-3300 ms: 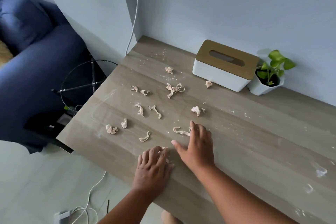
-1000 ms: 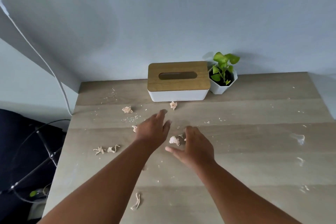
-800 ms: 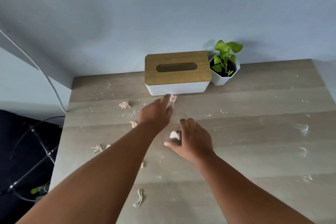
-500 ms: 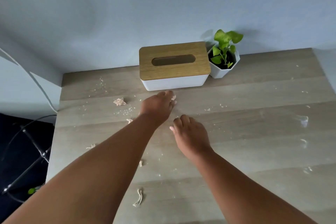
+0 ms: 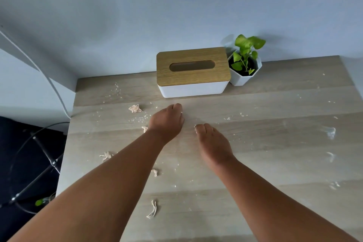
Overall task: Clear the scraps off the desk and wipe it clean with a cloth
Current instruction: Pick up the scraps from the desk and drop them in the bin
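Note:
Pale, shrivelled scraps lie on the wooden desk (image 5: 275, 149): one (image 5: 135, 108) left of my left hand, one (image 5: 145, 129) at my left wrist, others (image 5: 106, 156) (image 5: 154, 172) beside my left forearm and a long one (image 5: 152, 209) near the front. My left hand (image 5: 167, 122) sits just in front of the tissue box, fingers curled down over the spot where a scrap lay. My right hand (image 5: 213, 141) is beside it, fingers curled over another scrap that is hidden. No cloth is in view.
A white tissue box with a wooden lid (image 5: 193, 72) and a small potted plant (image 5: 244, 68) stand against the back wall. Fine crumbs (image 5: 117, 92) and white smears (image 5: 331, 132) dot the desk. A white cable (image 5: 55, 92) and a dark wire stand (image 5: 39, 153) are off the left edge.
My left hand reached forward to the scrap by the tissue box and curled over it. My right hand closed over the scrap in the middle of the desk; both scraps are out of sight.

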Demonstrator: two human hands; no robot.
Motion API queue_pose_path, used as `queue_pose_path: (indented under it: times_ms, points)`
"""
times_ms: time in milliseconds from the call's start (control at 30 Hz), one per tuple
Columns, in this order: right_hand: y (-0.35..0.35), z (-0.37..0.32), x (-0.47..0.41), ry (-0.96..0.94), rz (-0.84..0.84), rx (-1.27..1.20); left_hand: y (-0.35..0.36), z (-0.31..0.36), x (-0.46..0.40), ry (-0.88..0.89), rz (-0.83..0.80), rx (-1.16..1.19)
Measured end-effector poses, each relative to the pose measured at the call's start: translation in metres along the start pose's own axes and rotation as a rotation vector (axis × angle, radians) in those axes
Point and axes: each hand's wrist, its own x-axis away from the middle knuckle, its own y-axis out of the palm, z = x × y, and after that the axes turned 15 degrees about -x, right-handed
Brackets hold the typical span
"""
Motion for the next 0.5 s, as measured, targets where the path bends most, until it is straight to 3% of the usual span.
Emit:
queue_pose_path:
  times_ms: [267, 500]
  points:
    - [-0.006, -0.005, 0.014, 0.020, 0.074, -0.200, -0.017, -0.007, 0.035, -0.126, 0.005, 0.064]
    - [-0.011, -0.023, 0.009, -0.001, -0.029, -0.341, -0.032, -0.038, 0.056, -0.313, 0.004, 0.096]
